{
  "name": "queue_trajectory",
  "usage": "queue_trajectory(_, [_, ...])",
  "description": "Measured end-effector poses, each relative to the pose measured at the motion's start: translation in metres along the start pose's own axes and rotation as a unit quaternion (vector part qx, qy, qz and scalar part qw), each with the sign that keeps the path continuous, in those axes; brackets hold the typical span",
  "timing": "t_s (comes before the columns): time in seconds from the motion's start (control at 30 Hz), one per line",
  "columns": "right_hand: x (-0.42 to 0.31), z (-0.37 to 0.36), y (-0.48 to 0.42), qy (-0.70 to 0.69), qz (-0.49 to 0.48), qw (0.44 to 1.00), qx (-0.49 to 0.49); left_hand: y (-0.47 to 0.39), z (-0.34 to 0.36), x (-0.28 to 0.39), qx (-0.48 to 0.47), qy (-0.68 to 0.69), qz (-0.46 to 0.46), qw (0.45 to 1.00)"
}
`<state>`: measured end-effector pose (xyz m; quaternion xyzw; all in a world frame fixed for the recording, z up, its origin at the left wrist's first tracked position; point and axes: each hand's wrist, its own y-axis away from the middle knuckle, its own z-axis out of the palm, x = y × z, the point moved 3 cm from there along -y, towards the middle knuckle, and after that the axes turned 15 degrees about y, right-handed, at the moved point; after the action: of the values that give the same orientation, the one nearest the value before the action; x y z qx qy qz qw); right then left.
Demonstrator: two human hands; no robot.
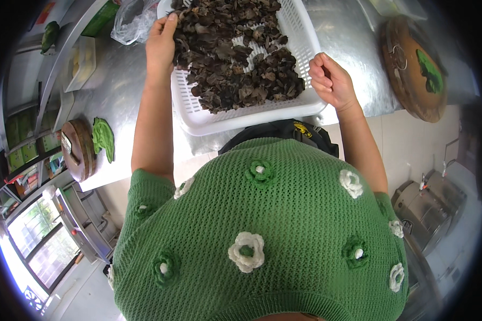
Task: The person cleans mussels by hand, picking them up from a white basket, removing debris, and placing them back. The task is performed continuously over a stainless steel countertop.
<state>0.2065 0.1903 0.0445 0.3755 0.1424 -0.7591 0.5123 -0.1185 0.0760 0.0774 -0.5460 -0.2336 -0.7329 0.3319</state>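
A white plastic basket (219, 125) with slotted walls holds a spread of dark brown wood ear fungus (233, 90). Pale patches of the basket floor show through gaps in the pile. At the basket's left rim is my left hand (160, 44), thumb pointing forward, its fingertips against the edge of the fungus. Whether it pinches a piece or the rim is not clear. My right hand (332, 82) lies over the right rim with its fingers curled in a loose fist; nothing shows inside it.
The basket rests on a stainless steel table (116, 86). Round wooden chopping boards stand at right (411, 70) and left (78, 150), with a green cloth (103, 139) beside the left one. A clear plastic bag (133, 24) lies behind my left hand. Metal drums (425, 208) stand lower right.
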Motion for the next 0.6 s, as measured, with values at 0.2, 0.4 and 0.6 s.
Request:
queue_trajectory(0.2, [-0.001, 0.002, 0.0, 0.016, 0.007, 1.0, 0.011, 0.0, 0.026, 0.018, -0.096, -0.044, 0.01, 0.994])
queue_trajectory(0.4, [-0.001, 0.002, 0.0, -0.008, 0.0, 1.0, -0.009, 0.01, 0.047, 0.003, -0.159, -0.064, -0.073, 0.982])
queue_trajectory(0.6, [-0.001, 0.001, 0.0, 0.004, 0.006, 1.0, 0.003, -0.02, -0.013, -0.084, -0.2, -0.548, -0.082, 0.808])
